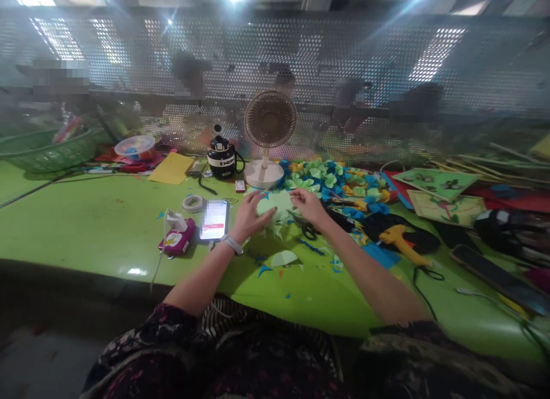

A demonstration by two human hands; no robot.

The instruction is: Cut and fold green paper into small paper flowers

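Observation:
Pale green paper lies on the bright green table, between my two hands. My left hand rests at its left edge, with the thumb stretched away from the fingers. At the paper's upper right edge, my right hand has its fingertips pinched together on it. Dark-handled scissors lie just below my right hand, partly among paper scraps. Nearer to me is a pale green cut piece, with small blue and orange scraps around it.
A fan stands behind my hands, beside a black bottle. Folded paper flowers are heaped at right, near a yellow glue gun. Left are a phone, tape roll, purple power socket and green basket.

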